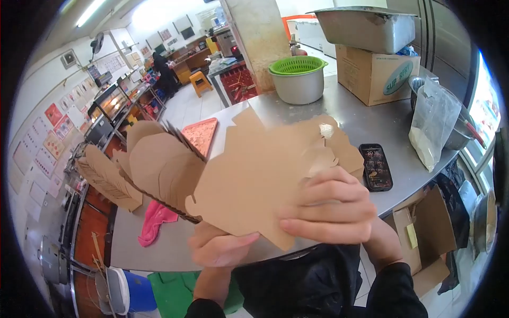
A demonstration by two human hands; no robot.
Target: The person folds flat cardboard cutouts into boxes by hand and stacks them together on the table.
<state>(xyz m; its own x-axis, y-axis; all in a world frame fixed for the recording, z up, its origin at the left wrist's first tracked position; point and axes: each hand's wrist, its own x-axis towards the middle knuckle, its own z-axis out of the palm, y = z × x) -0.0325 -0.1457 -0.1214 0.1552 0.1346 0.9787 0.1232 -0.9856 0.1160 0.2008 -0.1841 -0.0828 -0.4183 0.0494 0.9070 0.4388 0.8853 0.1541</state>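
A flat, die-cut brown cardboard box blank (249, 175) is tilted up above the metal table in front of me. My left hand (220, 246) is closed on its near left edge, thumb lying along the border. My right hand (331, 206) grips the right side, its fingers bent over the board near a rounded flap. Behind that flap shows another brown cardboard piece (347, 151), partly covered. Left of the blank stands a stack of cut cardboard blanks (161, 164), with more folded cardboard (106, 177) beyond it.
A phone (375, 167) lies on the metal table (366, 124) at right. Around it are a green basket in a pot (297, 79), a carton (371, 74), a plastic bag of white powder (432, 124), a red tray (201, 135) and a pink cloth (157, 222). An open box (424, 233) stands below.
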